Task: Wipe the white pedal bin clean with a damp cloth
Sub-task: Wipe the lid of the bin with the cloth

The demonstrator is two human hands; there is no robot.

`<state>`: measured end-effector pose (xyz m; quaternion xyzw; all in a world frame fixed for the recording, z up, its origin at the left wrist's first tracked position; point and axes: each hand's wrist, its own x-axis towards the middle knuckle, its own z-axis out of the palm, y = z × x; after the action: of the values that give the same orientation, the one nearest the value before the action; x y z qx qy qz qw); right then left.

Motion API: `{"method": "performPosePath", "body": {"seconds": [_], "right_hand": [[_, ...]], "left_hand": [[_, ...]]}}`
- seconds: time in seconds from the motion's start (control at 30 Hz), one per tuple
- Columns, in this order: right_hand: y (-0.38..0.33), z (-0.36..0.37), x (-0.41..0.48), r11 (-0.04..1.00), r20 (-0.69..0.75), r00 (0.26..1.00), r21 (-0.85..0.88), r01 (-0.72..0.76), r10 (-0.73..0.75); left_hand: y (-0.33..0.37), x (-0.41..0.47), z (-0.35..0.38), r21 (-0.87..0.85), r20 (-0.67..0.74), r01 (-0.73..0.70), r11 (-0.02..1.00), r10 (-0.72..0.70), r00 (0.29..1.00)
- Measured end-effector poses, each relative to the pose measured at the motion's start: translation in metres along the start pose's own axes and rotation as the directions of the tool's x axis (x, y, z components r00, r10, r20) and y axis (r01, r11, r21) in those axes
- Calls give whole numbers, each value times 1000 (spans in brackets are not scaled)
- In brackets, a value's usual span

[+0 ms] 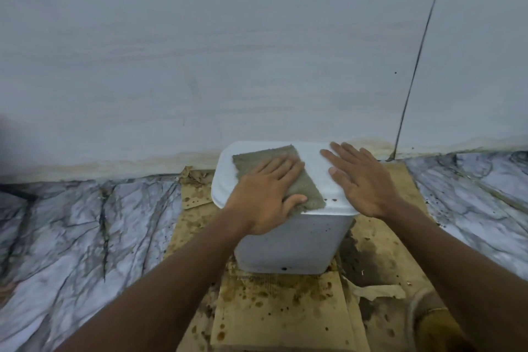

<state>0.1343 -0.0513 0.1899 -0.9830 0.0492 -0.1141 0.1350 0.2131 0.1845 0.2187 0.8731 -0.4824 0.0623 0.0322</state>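
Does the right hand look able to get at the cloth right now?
Probably yes: the right hand lies flat on the lid beside the cloth, nothing between them, though the left hand presses on the cloth.

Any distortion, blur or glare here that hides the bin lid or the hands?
Head view: the wide lens bows the wall seam and floor line; light is dim, bluish, without glare on the bin lid; left hand, cloth and right hand look fairly sharp; a dark blur marks the left edge.
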Motion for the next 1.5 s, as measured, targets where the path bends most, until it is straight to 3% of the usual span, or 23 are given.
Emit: {"method": "performPosePath", "body": {"seconds": [0.1, 0.27, 0.4, 0.6, 0.8, 0.97, 1.33, 1.5], "right_hand": [[-2, -1, 1, 1000, 0, 1000, 1, 1, -1], [-4, 1, 2, 1000, -7, 1000, -12, -10, 10], [-3, 3, 5, 999, -7, 1000, -41, -21, 21], [1, 2, 2, 1000, -9, 1000, -28, -10, 10], [-2, 0, 1, 1000, -6, 1000, 8, -2, 2], [-5, 1, 3, 1000, 1, 1000, -5, 1, -1], [2, 5, 4, 999, -31, 999, -37, -14, 13], [-2, 5, 4, 1000, -32, 999, -22, -10, 9]], "left_hand": [[-40, -24, -4, -28, -8, 5, 1000, -5, 1000], [-80, -48, -1, -271, -51, 69, 960, -86, 995], [-52, -27, -1, -85, -96, 53, 995, -62, 994], [22, 19, 5, 61, -23, -37, 997, 38, 999], [-31, -11, -4, -60, 5, -57, 997, 57, 998], [-80, -49, -9, -135, -29, 57, 989, -61, 998], [13, 8, 12, 63, -43, 78, 995, -75, 996], [-23, -9, 2, -19, -48, -6, 1000, 5, 999]]}}
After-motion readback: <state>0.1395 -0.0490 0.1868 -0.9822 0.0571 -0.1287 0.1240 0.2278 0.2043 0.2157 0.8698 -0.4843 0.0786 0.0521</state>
